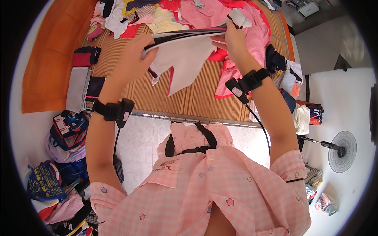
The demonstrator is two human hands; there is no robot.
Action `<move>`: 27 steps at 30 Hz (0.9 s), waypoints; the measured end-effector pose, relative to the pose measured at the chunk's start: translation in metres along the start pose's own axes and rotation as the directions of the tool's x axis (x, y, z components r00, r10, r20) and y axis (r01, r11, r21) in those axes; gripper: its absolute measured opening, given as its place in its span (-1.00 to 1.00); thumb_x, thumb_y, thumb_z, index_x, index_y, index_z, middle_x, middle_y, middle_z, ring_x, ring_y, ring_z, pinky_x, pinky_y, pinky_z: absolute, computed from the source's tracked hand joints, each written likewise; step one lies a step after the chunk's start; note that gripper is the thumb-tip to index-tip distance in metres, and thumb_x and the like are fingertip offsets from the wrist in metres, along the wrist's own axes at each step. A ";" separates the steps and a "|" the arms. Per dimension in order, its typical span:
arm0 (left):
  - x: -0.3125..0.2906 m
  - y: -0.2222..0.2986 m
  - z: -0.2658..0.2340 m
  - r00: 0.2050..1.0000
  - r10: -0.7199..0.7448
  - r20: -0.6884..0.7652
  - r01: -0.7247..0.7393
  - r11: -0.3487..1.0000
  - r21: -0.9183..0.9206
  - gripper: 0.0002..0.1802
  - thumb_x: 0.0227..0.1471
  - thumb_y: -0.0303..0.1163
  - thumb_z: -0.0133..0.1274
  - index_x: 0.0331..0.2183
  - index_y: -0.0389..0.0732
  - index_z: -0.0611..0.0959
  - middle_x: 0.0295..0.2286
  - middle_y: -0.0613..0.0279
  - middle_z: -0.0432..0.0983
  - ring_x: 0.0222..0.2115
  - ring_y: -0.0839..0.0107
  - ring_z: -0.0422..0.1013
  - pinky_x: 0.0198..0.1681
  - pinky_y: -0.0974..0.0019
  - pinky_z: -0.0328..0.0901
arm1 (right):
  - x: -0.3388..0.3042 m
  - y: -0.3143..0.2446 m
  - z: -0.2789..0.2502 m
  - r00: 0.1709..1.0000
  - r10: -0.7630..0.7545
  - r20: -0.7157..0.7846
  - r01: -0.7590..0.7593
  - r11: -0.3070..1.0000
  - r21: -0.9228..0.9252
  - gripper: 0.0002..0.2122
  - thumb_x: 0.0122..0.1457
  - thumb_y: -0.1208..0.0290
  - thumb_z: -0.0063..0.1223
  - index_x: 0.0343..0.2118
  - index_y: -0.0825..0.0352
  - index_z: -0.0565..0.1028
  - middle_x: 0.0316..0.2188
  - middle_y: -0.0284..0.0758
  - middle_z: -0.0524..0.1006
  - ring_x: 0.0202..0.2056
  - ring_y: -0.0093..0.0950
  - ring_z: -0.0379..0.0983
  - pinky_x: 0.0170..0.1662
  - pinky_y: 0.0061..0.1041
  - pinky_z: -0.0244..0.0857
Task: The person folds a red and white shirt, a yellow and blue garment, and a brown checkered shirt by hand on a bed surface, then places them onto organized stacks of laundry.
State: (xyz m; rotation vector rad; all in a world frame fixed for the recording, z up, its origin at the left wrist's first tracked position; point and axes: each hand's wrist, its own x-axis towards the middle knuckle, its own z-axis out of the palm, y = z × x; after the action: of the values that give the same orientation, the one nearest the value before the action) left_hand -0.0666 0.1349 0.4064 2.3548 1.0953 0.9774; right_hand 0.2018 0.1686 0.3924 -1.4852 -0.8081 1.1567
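Both hands stretch a white garment (189, 59) with black, grey and red trim above the bamboo mat; I cannot make out its exact kind. My left hand (138, 51) is closed on the left end of its dark upper edge, thumb in front. At the other end, my right hand (235, 39) pinches the edge, with a small white flap sticking up beyond the fingers. The cloth hangs down between the hands, its lower part pointed and edged in red. Behind it, a pink garment (252, 43) is spread out on the mat.
Heaped clothes (157, 17) lie along the far side of the bamboo mat (189, 102). Folded grey clothes (78, 88) sit at its left edge, dark folded ones (275, 59) at its right. Backpacks (69, 133) are stacked at left; a fan (341, 152) stands at right.
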 end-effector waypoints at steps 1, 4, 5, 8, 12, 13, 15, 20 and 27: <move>0.000 -0.002 -0.007 1.000 -0.008 -0.008 0.008 1.000 0.026 -0.84 -0.14 -0.51 0.04 -0.42 -0.34 0.46 -0.51 0.03 0.36 -0.46 0.08 0.35 -0.41 0.24 0.25 | 0.000 -0.001 0.008 0.998 0.024 0.051 -0.026 0.999 0.037 -0.68 0.21 0.16 -0.29 -0.26 0.39 0.27 -0.37 -0.21 0.47 -0.40 -0.35 0.50 -0.33 -0.33 0.45; 0.001 0.002 -0.033 1.000 0.010 -0.028 -0.007 0.996 0.091 -0.83 -0.17 -0.52 0.07 -0.45 -0.33 0.44 -0.51 0.05 0.35 -0.47 0.10 0.34 -0.43 0.27 0.25 | -0.003 0.001 0.028 0.992 0.074 0.104 -0.089 0.984 0.155 -0.72 0.24 0.20 -0.30 -0.27 0.37 0.29 -0.31 -0.19 0.46 -0.24 -0.33 0.46 -0.18 -0.26 0.43; 0.001 0.009 -0.040 1.000 0.013 -0.027 -0.009 0.988 0.151 -0.83 -0.19 -0.53 0.08 -0.46 -0.32 0.44 -0.52 0.06 0.35 -0.48 0.10 0.34 -0.44 0.28 0.25 | -0.002 0.002 0.030 0.987 0.045 0.155 -0.081 0.969 0.234 -0.72 0.23 0.20 -0.28 -0.27 0.37 0.29 -0.31 -0.21 0.45 -0.27 -0.34 0.46 -0.21 -0.25 0.43; -0.007 0.033 -0.047 1.000 0.011 0.010 -0.013 0.971 0.239 -0.79 -0.26 -0.56 0.10 -0.46 -0.28 0.44 -0.50 0.09 0.34 -0.48 0.10 0.34 -0.45 0.30 0.26 | -0.006 0.008 0.027 0.980 -0.003 0.200 -0.071 0.929 0.364 -0.71 0.22 0.19 -0.24 -0.23 0.36 0.30 -0.28 -0.27 0.44 -0.26 -0.38 0.44 -0.19 -0.23 0.41; -0.033 0.061 -0.010 0.985 0.136 0.104 -0.160 0.948 0.274 -0.72 -0.36 -0.51 0.11 -0.43 -0.17 0.48 -0.38 0.13 0.39 -0.47 0.14 0.36 -0.43 0.19 0.29 | -0.015 0.043 0.001 0.981 0.019 0.191 -0.098 0.906 0.412 -0.68 0.20 0.19 -0.16 -0.09 0.30 0.31 -0.19 -0.36 0.41 -0.17 -0.45 0.38 -0.11 -0.23 0.33; -0.044 0.062 0.009 0.980 0.155 0.126 -0.180 0.958 0.223 -0.74 -0.34 -0.52 0.08 -0.43 -0.17 0.48 -0.35 0.13 0.40 -0.46 0.15 0.36 -0.42 0.19 0.28 | -0.013 0.064 -0.014 0.974 0.041 0.221 -0.141 0.876 0.461 -0.68 0.19 0.27 -0.11 -0.02 0.24 0.30 -0.14 -0.41 0.41 -0.11 -0.52 0.34 -0.06 -0.33 0.27; -0.070 0.055 0.068 0.975 0.120 0.188 -0.134 0.989 0.064 -0.77 -0.30 -0.52 0.04 -0.42 -0.19 0.49 -0.29 0.12 0.42 -0.44 0.16 0.35 -0.41 0.19 0.26 | -0.014 0.114 -0.050 0.981 0.060 0.186 -0.142 0.873 0.466 -0.66 0.18 0.36 -0.08 0.03 0.22 0.28 -0.08 -0.42 0.39 -0.08 -0.53 0.33 -0.02 -0.41 0.23; -0.184 0.024 0.269 0.884 -0.231 0.406 0.283 0.956 -0.072 -0.79 -0.20 -0.51 -0.03 -0.38 -0.25 0.46 -0.22 0.09 0.39 -0.39 0.16 0.33 -0.32 0.18 0.24 | -0.015 0.284 -0.147 0.830 0.523 0.195 -0.524 0.609 0.595 -0.67 0.20 0.33 -0.15 0.04 0.21 0.27 -0.01 -0.40 0.36 -0.02 -0.48 0.28 0.03 -0.39 0.18; -0.249 -0.005 0.409 0.788 -0.312 0.531 0.398 0.916 -0.053 -0.75 -0.21 -0.53 -0.04 -0.34 -0.25 0.42 -0.46 0.16 0.41 -0.44 0.22 0.30 -0.34 0.21 0.15 | -0.039 0.467 -0.217 0.635 0.771 0.054 -0.539 0.392 0.745 -0.73 0.17 0.41 -0.14 -0.05 0.24 0.32 -0.07 -0.37 0.38 -0.01 -0.41 0.26 0.07 -0.27 0.14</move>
State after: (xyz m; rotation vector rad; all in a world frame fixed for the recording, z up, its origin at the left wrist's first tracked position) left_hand 0.1111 -0.0689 0.0108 1.9918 1.1247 0.2566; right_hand 0.3565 -0.0451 -0.0514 -1.2425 0.5591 1.5275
